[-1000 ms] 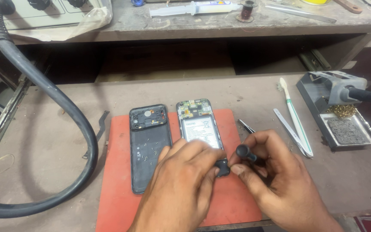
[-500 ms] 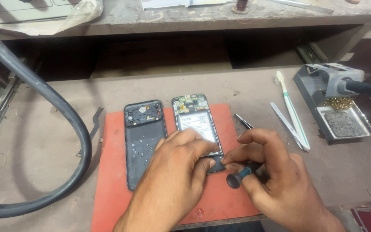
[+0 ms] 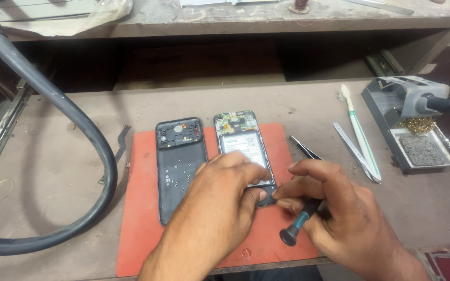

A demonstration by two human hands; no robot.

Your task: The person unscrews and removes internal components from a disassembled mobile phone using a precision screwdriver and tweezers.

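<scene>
Grey workbench (image 3: 53, 208) is carrying the whole job, with a thick black hose (image 3: 87, 140) curving across its left side. Lying on the bench is an orange work mat (image 3: 141, 229), and on that mat two parts are resting side by side, just apart: the removed black back cover (image 3: 178, 166), inner face up, and the opened phone (image 3: 240, 140) with its circuit board and battery exposed.

Progress, as judged from this layout: the cover is already off, and small loose specks, probably screws, are sitting inside it. Work is now proceeding at the lower end of the phone, so the lower section appears still to be in hand.

Left hand (image 3: 220, 208) is pressing down on the lower half of the phone, fingers curled close together over it. Right hand (image 3: 334, 208) is pinching a small precision screwdriver (image 3: 300, 224), teal-shafted with a black cap, fingers narrow around it and the tip aimed at the phone's bottom edge.

To the right, a soldering stand (image 3: 417, 130), a white-and-green brush (image 3: 358, 130) and tweezers (image 3: 303, 148) are lying unused.

Hidden: both hands are covering the phone's lower end, so the screwdriver tip, any screw under it, and the state of that section cannot be made out. The hose ends are cut off by the frame.
</scene>
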